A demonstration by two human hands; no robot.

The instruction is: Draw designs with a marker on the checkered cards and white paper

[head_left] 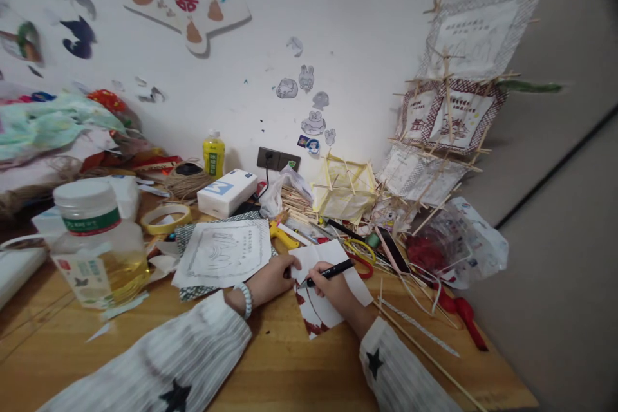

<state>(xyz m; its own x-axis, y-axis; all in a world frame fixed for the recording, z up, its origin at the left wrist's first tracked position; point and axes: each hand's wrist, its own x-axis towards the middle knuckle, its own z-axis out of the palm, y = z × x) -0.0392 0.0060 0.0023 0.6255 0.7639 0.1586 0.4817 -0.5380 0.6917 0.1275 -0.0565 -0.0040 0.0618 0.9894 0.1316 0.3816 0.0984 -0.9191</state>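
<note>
A white sheet of paper (333, 264) with dark red patches along its lower left edge lies on the table. My right hand (333, 290) is closed around a black marker pen (338, 269), its tip at the sheet's left part. At the sheet's left edge rests my left hand (275, 280), wearing a beaded bracelet (244, 299); its fingers are bent at the paper, and whether they pinch it I cannot make out. Left of it lies another sheet with a line drawing (223, 251), on top of a dark patterned piece.
Behind the hands are a yellow glue gun (284, 235), scissors (363, 256), a phone (393, 250) and a yellow paper frame (344, 187). A large jar (99, 251) and a tape roll (165, 219) stand left. Thin sticks (425, 354) lie right, near a red ribbon (466, 315).
</note>
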